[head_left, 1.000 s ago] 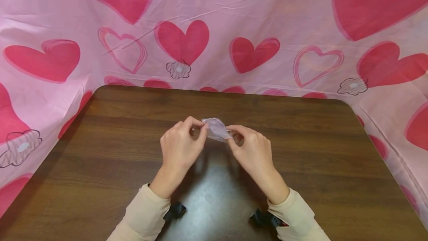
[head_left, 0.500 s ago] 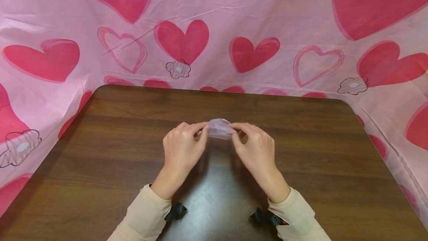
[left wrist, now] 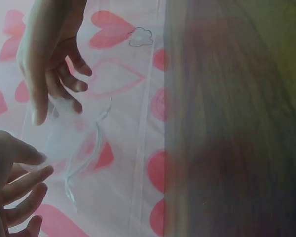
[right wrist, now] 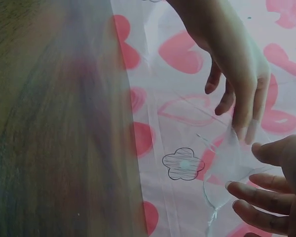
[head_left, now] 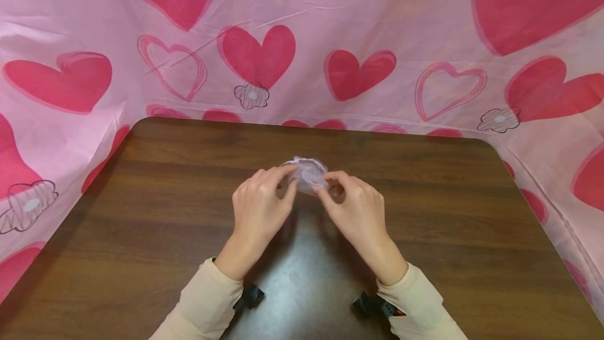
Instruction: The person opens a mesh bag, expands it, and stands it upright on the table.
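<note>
A small sheer, whitish drawstring pouch (head_left: 311, 172) is held up above the table between both hands. My left hand (head_left: 261, 198) pinches its left side with thumb and index finger. On the opposite side, the thumb and index finger of my right hand (head_left: 356, 203) grip the thin fabric. In the left wrist view a white cord (left wrist: 95, 153) runs along the pouch, with a loose end sticking out. The right wrist view shows the knotted tail of the cord (right wrist: 213, 217). I cannot tell whether anything is inside the pouch.
A dark brown wooden table (head_left: 165, 214) with rounded far corners lies under the hands. Pink cloth (head_left: 311, 14) printed with red hearts stands behind it and along both sides. Black wrist straps with small devices (head_left: 252, 296) show at the beige sleeves (head_left: 207, 293).
The pouch went from slanted to stretched level between the fingers, then was raised slightly with its far edge more rounded. The right fingertips have shifted a little left; the hands otherwise stay in place.
</note>
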Motion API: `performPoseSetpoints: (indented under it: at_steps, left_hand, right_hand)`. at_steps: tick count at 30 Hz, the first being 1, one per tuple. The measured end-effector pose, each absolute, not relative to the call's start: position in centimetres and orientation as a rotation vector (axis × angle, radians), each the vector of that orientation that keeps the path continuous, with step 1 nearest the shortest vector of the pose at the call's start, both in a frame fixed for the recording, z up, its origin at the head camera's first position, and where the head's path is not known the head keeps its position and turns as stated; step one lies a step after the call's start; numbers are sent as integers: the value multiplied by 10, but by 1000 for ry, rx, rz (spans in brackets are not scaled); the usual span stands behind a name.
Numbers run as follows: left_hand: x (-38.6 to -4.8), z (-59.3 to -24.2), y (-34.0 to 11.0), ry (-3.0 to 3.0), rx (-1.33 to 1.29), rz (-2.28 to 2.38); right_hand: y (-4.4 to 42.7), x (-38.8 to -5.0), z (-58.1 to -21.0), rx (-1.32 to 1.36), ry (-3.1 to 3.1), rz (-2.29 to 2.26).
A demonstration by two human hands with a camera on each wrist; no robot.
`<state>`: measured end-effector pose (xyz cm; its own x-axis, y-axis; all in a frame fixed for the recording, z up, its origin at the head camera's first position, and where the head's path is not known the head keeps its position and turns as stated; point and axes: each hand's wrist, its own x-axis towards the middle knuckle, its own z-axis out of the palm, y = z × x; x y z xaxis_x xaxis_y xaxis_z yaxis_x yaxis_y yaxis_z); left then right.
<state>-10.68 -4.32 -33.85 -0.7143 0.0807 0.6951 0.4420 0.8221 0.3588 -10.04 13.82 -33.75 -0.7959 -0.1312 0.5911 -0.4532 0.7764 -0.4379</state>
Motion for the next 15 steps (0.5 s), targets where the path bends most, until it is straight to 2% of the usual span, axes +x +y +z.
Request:
performPoseSetpoints:
  at_steps: [15]
  left_hand:
    - [-105,-342,-40,-2321,-401,-696]
  right_hand:
    - [141,-103,-337,405,-2389,742]
